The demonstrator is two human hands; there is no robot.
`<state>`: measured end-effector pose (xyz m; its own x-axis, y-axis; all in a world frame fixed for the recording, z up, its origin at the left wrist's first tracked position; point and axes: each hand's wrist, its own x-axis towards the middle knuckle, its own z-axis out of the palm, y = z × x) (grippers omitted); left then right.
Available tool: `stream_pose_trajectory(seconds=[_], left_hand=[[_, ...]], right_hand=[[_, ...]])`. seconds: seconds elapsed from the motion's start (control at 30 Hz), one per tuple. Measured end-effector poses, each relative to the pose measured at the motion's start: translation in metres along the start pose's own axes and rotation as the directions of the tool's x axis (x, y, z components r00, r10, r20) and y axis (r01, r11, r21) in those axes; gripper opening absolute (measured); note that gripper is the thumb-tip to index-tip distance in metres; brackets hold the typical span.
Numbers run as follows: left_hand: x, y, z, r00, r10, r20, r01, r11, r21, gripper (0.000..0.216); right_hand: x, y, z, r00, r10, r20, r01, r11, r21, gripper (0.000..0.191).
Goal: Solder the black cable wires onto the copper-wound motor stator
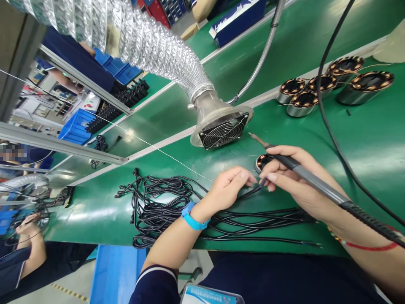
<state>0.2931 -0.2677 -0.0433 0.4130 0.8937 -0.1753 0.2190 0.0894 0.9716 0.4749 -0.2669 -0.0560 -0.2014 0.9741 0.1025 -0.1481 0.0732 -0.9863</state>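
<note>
My right hand (292,175) is closed round a grey-handled soldering iron (311,179), whose tip (253,137) points up toward the fan. The same hand's fingertips also pinch the end of a black cable (262,182). My left hand (229,185), with a blue wristband, pinches that cable and a thin wire from the other side. A small copper-wound stator (262,160) lies on the green bench (363,139) just behind both hands, partly hidden by my fingers. A bundle of black cables (158,202) spreads out under my left forearm.
A fume-extraction fan (221,126) on a silver flexible duct (152,42) sits right behind the hands. Several larger wound stators (329,84) stand at the back right. A black cord (335,139) crosses the bench. Another person's arm (28,240) is at the lower left.
</note>
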Motion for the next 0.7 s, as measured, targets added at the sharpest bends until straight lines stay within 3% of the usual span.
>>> stream_pose_trajectory(seconds=[0.17,0.3,0.4,0.5,0.57,0.7], left_hand=[[-0.001,0.006,0.001,0.997,0.044,0.064,-0.051,0.993,0.103,0.037],[-0.001,0.008,0.0,0.993,-0.018,0.121,0.011,0.998,0.061,0.04],[-0.002,0.006,0.0,0.953,-0.127,0.275,0.185,0.963,-0.196,0.046],[-0.002,0.008,0.001,0.877,-0.255,0.409,0.418,0.823,-0.384,0.052],[-0.002,0.012,0.002,0.884,-0.312,0.348,0.444,0.795,-0.414,0.048],[0.001,0.018,-0.001,0.931,-0.357,0.078,0.357,0.843,-0.403,0.029]], right_hand=[[-0.003,0.002,0.005,0.999,0.011,0.03,-0.009,0.999,-0.046,0.043],[-0.004,0.001,0.005,0.994,-0.103,0.041,0.107,0.985,-0.137,0.037],[-0.007,0.0,0.006,0.979,-0.192,0.064,0.201,0.962,-0.184,0.033],[-0.009,-0.001,0.009,0.965,-0.259,0.05,0.263,0.937,-0.229,0.029],[-0.01,-0.001,0.01,0.961,-0.271,0.049,0.274,0.926,-0.26,0.029],[-0.009,0.003,0.003,0.981,-0.192,-0.035,0.169,0.925,-0.341,0.038]])
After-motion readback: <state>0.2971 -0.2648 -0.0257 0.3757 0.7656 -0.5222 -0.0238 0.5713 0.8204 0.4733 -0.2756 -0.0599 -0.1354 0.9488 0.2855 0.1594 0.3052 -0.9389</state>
